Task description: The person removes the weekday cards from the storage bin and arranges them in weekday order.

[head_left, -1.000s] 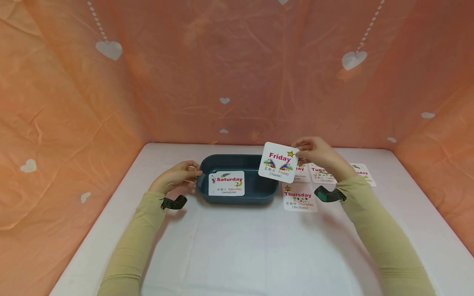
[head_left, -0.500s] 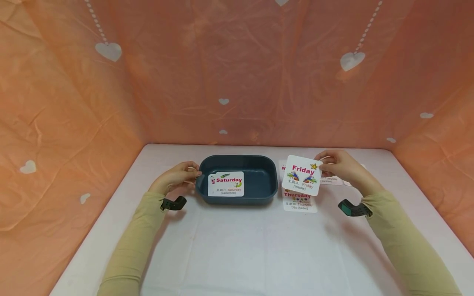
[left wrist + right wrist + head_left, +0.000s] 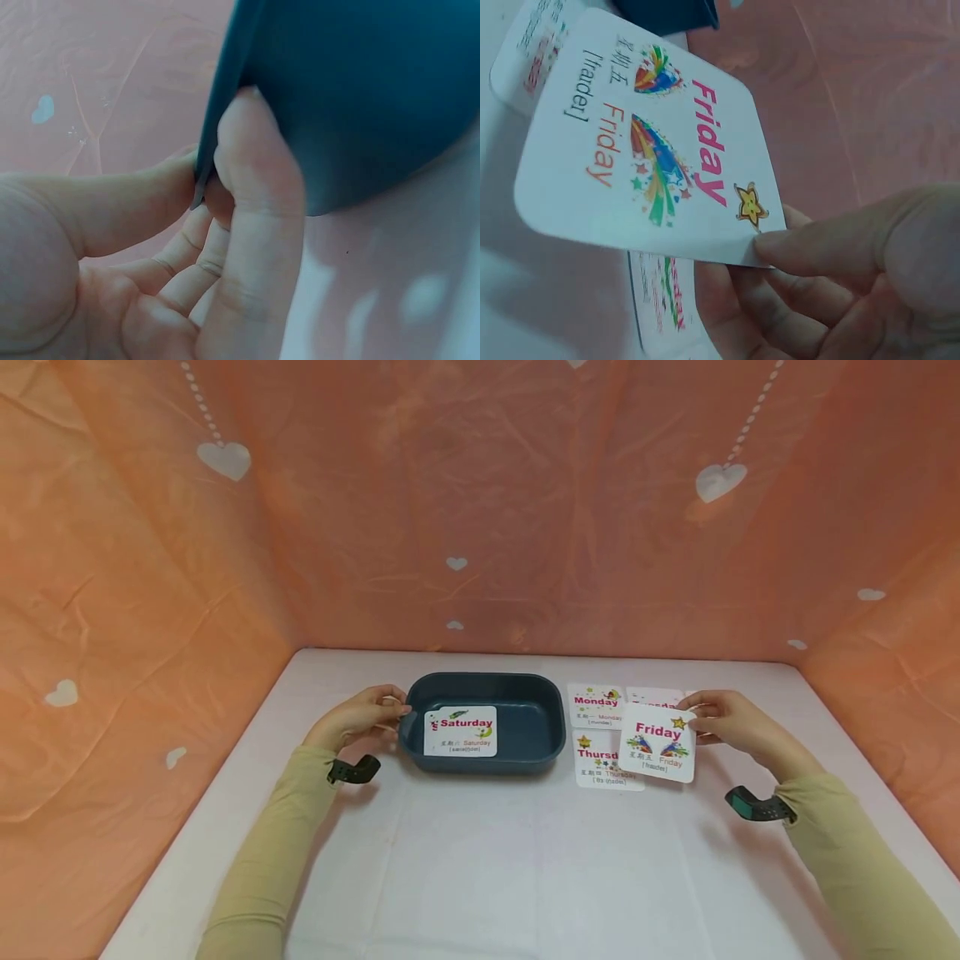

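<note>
Pinch grip, right hand: thumb on the printed face, fingers curled behind, at the upper right corner of the Friday card. Card tilted, held above the white table, print legible. Seen from the head, it covers Thursday's right edge and the lower part of Tuesday.

Step, as I judge it: placing Friday in the near row, right of the Thursday card. Next move would seem to call for a slight shift right, levelling the tilt, then a low release. Thin stock; fingers underneath could leave that corner propped or nudge a neighbour.

Pose: nearest, two khaki sleeves, left and right, reach in from the lower corners. Right forearm slants inward; hand meets the card from its right side. Left hand pinches the left-end rim of the dark blue tray between thumb and forefinger, other fingers bent below; probably steadying it.

In the tray: Saturday card, overlapping another whose word is mostly hidden. Farther row, right of the tray: Monday card, then Tuesday card.

Farthest: orange cloth backdrop, pale hearts printed on it.
</note>
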Demonstrator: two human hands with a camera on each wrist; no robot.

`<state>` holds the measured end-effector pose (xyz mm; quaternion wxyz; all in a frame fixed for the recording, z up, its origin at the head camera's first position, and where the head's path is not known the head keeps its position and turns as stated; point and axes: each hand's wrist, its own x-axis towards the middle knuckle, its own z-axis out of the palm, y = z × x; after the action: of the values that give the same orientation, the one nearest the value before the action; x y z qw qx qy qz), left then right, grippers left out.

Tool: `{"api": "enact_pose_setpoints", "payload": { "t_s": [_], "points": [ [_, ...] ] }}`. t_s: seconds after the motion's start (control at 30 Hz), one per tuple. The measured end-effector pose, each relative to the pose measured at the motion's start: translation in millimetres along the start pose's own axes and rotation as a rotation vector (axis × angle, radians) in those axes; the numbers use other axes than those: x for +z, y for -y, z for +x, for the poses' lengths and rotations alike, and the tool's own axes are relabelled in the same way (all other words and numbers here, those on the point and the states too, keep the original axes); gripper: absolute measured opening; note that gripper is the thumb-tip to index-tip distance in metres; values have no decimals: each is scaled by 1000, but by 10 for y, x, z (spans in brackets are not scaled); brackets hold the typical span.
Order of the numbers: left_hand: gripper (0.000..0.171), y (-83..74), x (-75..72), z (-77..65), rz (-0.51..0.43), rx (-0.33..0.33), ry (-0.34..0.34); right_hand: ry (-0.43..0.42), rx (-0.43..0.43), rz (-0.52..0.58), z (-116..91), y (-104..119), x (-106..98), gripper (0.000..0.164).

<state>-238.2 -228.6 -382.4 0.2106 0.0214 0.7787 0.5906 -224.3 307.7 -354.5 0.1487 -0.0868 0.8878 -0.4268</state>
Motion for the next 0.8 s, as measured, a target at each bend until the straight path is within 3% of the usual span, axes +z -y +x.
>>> {"api": "enact_pose_setpoints", "payload": {
  "t_s": [0.37, 0.6, 0.8],
  "points": [
    [18, -13, 16, 0, 11, 12, 0, 54, 72, -9, -10, -294, -118, 31],
    [18, 7, 11, 4, 7, -1, -7, 48, 109, 36, 1, -423, -98, 31],
    [19, 6, 15, 1, -2, -2, -9, 41, 146, 8, 7, -480, -78, 36]
  ]
}}
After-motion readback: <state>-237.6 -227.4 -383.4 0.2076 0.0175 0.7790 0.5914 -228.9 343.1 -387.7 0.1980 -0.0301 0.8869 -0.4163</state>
